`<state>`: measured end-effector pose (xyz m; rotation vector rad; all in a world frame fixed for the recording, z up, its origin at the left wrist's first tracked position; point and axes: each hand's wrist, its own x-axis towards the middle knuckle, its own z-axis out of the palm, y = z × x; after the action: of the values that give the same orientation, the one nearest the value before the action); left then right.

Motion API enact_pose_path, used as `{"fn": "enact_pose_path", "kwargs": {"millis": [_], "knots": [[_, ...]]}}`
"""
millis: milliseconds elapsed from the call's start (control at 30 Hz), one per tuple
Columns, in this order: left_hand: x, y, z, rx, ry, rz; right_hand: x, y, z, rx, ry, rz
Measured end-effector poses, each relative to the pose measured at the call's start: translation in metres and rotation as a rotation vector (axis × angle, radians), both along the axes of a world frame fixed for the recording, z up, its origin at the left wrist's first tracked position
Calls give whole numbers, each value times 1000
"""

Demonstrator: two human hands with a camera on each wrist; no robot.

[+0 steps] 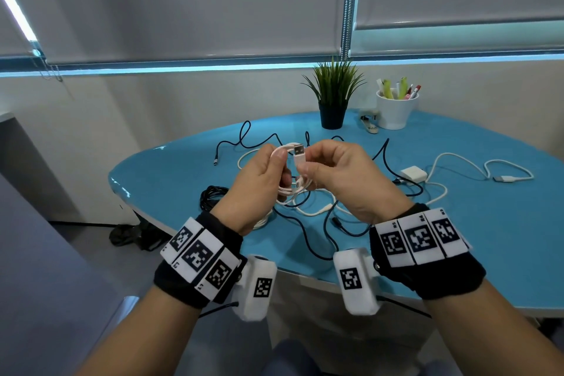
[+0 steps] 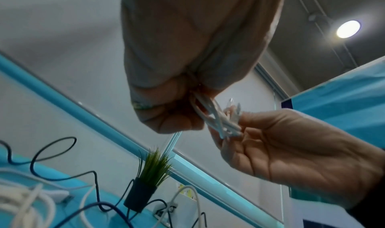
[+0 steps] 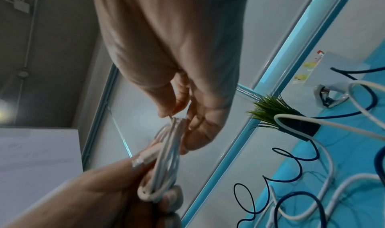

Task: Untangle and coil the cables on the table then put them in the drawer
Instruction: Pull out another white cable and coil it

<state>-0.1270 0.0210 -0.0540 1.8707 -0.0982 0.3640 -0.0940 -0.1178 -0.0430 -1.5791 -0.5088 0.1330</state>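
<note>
Both hands are raised above the blue table [image 1: 476, 241], sharing one pinkish-white USB cable [image 1: 291, 189] wound into a small coil. My left hand [image 1: 282, 166] grips the coil's loops between thumb and curled fingers. My right hand [image 1: 308, 159] pinches the cable just below its USB plug [image 1: 299, 150], which sticks up. The left wrist view shows the loops [image 2: 216, 121] running from the left hand [image 2: 187, 100] to the right hand [image 2: 233, 128]. In the right wrist view the right hand [image 3: 179, 114] pinches the strands [image 3: 166, 157].
Loose on the table lie a dark blue cable [image 1: 308, 232], a white cable [image 1: 457, 162] with a white charger [image 1: 412, 174], and a black coiled cable [image 1: 210, 195] near the left edge. A potted plant [image 1: 332, 113], a stapler [image 1: 369, 127] and a white pen cup [image 1: 395, 111] stand at the back.
</note>
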Motion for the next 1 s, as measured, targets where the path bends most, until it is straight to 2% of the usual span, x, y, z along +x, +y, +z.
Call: {"fn": "enact_pose_path", "kwargs": {"millis": [100, 333, 600, 700, 833, 1000], "knots": [[2, 6, -6, 198, -32, 23, 3, -1, 2, 80, 77, -16], [1, 9, -2, 352, -57, 14, 4, -4, 8, 183, 216, -48], [-4, 2, 2, 344, -161, 0, 7, -5, 5, 277, 219, -172], [-3, 0, 1, 343, -209, 45, 7, -5, 4, 242, 179, -155], [1, 3, -2, 377, -271, 205, 2, -3, 3, 157, 119, -82], [2, 4, -3, 368, -259, 254, -2, -2, 4, 97, 62, -52]]}}
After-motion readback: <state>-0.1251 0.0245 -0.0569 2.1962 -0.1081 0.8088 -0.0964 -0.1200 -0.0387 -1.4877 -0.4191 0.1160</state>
